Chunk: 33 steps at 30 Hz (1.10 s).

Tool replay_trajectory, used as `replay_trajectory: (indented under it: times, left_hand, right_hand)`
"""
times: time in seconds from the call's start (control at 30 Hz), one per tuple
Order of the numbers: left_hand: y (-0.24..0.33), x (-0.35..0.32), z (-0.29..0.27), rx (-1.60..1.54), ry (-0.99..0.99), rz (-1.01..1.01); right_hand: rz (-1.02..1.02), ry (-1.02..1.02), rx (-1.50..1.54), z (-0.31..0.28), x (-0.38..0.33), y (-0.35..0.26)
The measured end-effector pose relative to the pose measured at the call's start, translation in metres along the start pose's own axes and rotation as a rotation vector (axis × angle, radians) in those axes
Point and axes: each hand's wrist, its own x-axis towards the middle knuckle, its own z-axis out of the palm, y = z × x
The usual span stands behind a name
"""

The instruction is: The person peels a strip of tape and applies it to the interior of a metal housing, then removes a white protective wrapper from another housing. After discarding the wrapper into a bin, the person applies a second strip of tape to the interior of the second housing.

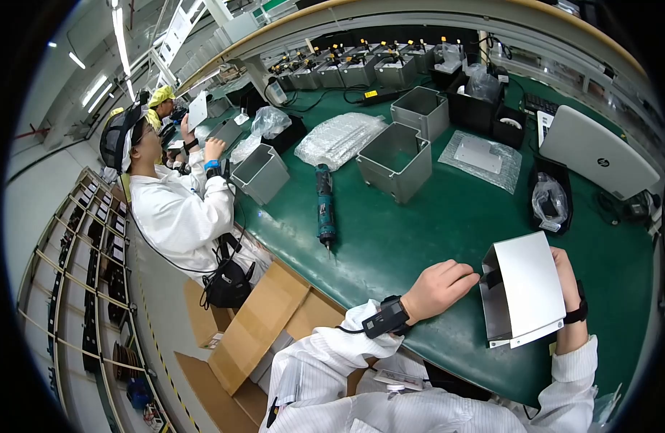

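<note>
Your right hand [564, 273] has its grip clamped on the bent silver metal cover [527, 289], at the cover's two o'clock side, with most of your fingers hidden behind it. The cover sits at four o'clock in your view, over the green worktop [412, 242], its hollow facing nine o'clock. Your left hand [437, 290] is at that nine o'clock edge, fingers curled; you cannot tell whether its grip touches the metal.

Taking the cover as the clock's centre, your teal and black power screwdriver [324, 206] lies at ten, a grey open bin [395, 173] between ten and eleven, a flat plate [480, 154] on bubble wrap [451, 173] at eleven, and a silver laptop [600, 148] at one.
</note>
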Motion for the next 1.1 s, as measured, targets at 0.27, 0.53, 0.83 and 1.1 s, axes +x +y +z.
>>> replay_trajectory:
  times: [0.27, 0.53, 0.83, 1.1]
  left_hand:
    - [-0.008, 0.008, -0.006, 0.005, 0.03, 0.002]
    - [-0.027, 0.029, -0.009, 0.004, 0.024, 0.072]
    - [-0.025, 0.018, 0.015, -0.113, 0.086, 0.046]
    - [-0.041, 0.002, 0.007, -0.099, 0.112, 0.029]
  right_hand:
    - [0.024, 0.0, 0.075, 0.0, 0.001, 0.002]
    - [-0.009, -0.008, 0.059, -0.002, 0.003, 0.005]
    - [0.013, 0.043, -0.031, -0.005, -0.005, -0.007]
    - [0.123, 0.021, 0.063, 0.003, 0.005, -0.004]
